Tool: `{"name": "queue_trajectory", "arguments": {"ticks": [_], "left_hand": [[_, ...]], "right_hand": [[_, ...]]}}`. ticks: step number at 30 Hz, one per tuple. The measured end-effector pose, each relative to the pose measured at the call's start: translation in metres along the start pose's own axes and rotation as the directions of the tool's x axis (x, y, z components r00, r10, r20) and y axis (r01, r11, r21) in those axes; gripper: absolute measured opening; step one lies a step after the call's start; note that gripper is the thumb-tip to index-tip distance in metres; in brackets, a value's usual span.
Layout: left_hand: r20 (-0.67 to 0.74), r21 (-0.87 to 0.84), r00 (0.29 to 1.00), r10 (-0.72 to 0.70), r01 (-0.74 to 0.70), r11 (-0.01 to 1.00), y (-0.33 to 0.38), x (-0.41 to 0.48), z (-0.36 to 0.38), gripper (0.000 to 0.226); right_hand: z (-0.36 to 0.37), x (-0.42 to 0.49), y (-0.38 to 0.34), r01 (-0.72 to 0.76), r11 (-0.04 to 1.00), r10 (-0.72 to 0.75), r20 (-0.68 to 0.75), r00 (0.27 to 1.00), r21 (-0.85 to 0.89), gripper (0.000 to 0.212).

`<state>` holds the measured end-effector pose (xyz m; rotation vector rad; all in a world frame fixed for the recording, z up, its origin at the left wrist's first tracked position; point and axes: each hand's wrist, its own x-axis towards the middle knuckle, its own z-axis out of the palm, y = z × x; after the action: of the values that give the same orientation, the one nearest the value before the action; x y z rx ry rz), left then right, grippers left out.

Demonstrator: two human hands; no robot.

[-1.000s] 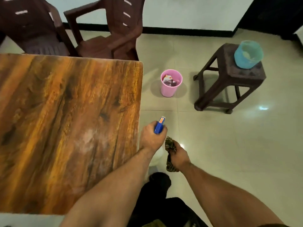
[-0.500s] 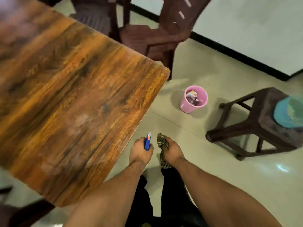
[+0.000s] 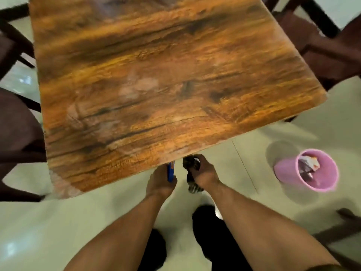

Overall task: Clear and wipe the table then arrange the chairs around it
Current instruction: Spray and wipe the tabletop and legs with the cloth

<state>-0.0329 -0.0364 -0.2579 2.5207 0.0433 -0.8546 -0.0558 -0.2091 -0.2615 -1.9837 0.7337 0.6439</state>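
The wood-grain table (image 3: 156,75) fills the upper middle of the head view, its top bare with pale smudges. My left hand (image 3: 160,184) is closed around a blue spray bottle (image 3: 171,171) just below the table's near edge. My right hand (image 3: 203,173) grips a dark patterned cloth (image 3: 192,179) that hangs down beside it. Dark brown plastic chairs stand at the left (image 3: 17,122) and at the upper right (image 3: 328,47) of the table.
A pink waste bin (image 3: 308,173) with wrappers inside sits on the tiled floor to the right. A leg of a dark stool (image 3: 343,225) shows at the lower right. My legs in dark trousers (image 3: 211,241) are below.
The view has swung left, so the table now lies straight ahead and the bin sits far right. Both hands keep the bottle and cloth and are now at the table's near edge.
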Motion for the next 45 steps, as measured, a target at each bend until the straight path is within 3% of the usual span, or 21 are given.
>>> {"name": "queue_trajectory", "arguments": {"ticks": [6,8,11,16,23,26,28,30,32,34,35,37,39,40,42,45], "left_hand": [[-0.098,-0.021,0.993,-0.072,0.070,0.997,-0.097,0.080,0.047,0.024],[-0.165,-0.047,0.983,-0.085,0.078,0.996,-0.130,0.116,0.068,0.027],[-0.273,-0.144,0.959,-0.071,0.032,0.989,-0.165,0.165,0.084,0.018],[-0.413,-0.224,0.910,-0.049,-0.049,0.973,-0.203,0.227,0.092,0.013],[-0.568,-0.272,0.822,0.042,-0.236,0.933,-0.214,0.274,0.080,0.010],[-0.590,-0.335,0.805,0.068,-0.320,0.886,-0.210,0.287,0.072,0.011],[-0.628,-0.371,0.775,0.070,-0.377,0.849,-0.204,0.290,0.067,0.014],[-0.663,-0.374,0.743,0.096,-0.439,0.817,-0.194,0.289,0.061,0.014],[-0.687,-0.375,0.717,0.118,-0.489,0.788,-0.183,0.290,0.054,0.014],[-0.726,-0.374,0.677,0.120,-0.535,0.757,-0.177,0.293,0.044,0.016],[-0.749,-0.364,0.652,0.121,-0.556,0.747,-0.175,0.293,0.038,0.018],[-0.795,-0.321,0.593,0.131,-0.594,0.738,-0.171,0.293,0.025,0.021],[-0.819,-0.262,0.553,0.156,-0.600,0.756,-0.169,0.290,0.015,0.023],[-0.829,-0.229,0.534,0.164,-0.593,0.772,-0.167,0.288,0.011,0.024],[-0.842,-0.204,0.520,0.146,-0.557,0.805,-0.168,0.286,0.007,0.025],[-0.801,-0.269,0.584,0.134,-0.551,0.790,-0.178,0.288,0.015,0.022]], "right_hand": [[0.092,0.100,0.018,-0.173,0.914,0.129,0.142,0.982,0.367,0.035],[0.125,0.140,0.025,-0.264,0.838,0.138,0.282,0.949,0.478,0.043],[0.158,0.184,0.020,-0.283,0.767,0.082,0.349,0.933,0.576,0.036],[0.191,0.236,0.012,-0.167,0.770,-0.080,0.353,0.932,0.615,0.035],[0.214,0.276,-0.007,0.063,0.734,-0.326,0.269,0.906,0.676,0.052],[0.213,0.286,-0.021,0.127,0.681,-0.399,0.220,0.890,0.721,0.042],[0.212,0.289,-0.031,0.246,0.715,-0.443,0.152,0.884,0.655,0.032],[0.207,0.288,-0.049,0.419,0.777,-0.493,0.039,0.869,0.470,0.028],[0.198,0.284,-0.065,0.610,0.754,-0.603,-0.112,0.790,0.244,0.047],[0.187,0.277,-0.076,0.778,0.628,-0.757,-0.238,0.609,-0.008,0.066],[0.182,0.271,-0.080,0.831,0.536,-0.827,-0.291,0.481,-0.148,0.070],[0.172,0.267,-0.089,0.822,0.304,-0.932,-0.328,0.153,-0.481,0.072],[0.169,0.265,-0.104,0.678,0.061,-0.961,-0.227,-0.158,-0.732,0.079],[0.168,0.264,-0.113,0.594,-0.021,-0.962,-0.145,-0.231,-0.804,0.084],[0.172,0.266,-0.129,0.446,-0.083,-0.972,-0.027,-0.234,-0.891,0.088],[0.184,0.288,-0.130,0.349,-0.096,-0.992,0.063,-0.106,-0.932,0.089]]}}
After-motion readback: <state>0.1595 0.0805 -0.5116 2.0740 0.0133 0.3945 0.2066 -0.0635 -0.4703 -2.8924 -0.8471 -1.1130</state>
